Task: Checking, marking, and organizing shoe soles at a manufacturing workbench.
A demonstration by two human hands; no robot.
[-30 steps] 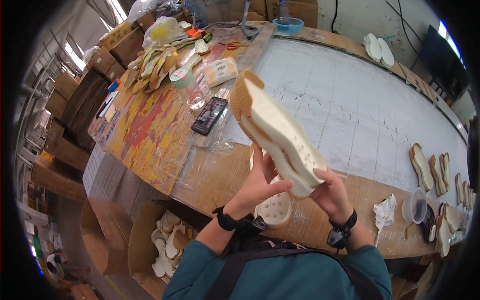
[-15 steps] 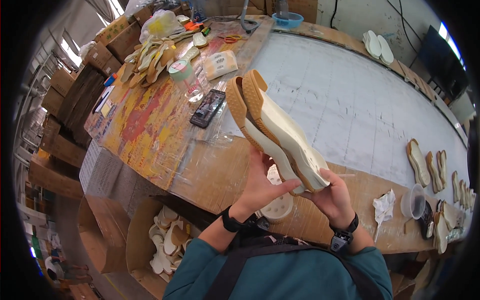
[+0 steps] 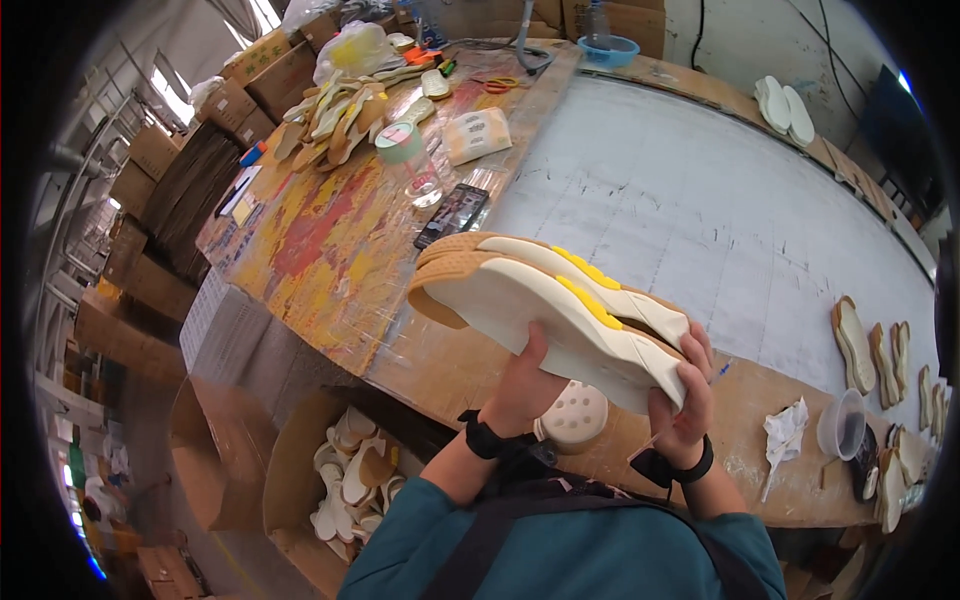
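Note:
A pair of shoe soles, cream-white with tan rubber bottoms and yellow inserts along the side, is held pressed together above the table's front edge. My left hand grips the near sole around its middle, thumb on the white face and most fingers hidden behind. At the narrower right end, my right hand is closed around both soles. Beneath them, a round perforated cream seat partly shows in front of my body.
A phone, lidded cup and tissue pack lie on the paint-stained table. Heaped soles sit behind them. Finished-looking soles line the right side, near a clear plastic tub and crumpled tissue. Left below, a carton holds soles.
Both hands have turned the soles from a steep slant to a flatter one, so the yellow-trimmed sides now show. The tan heel ends have come down and left.

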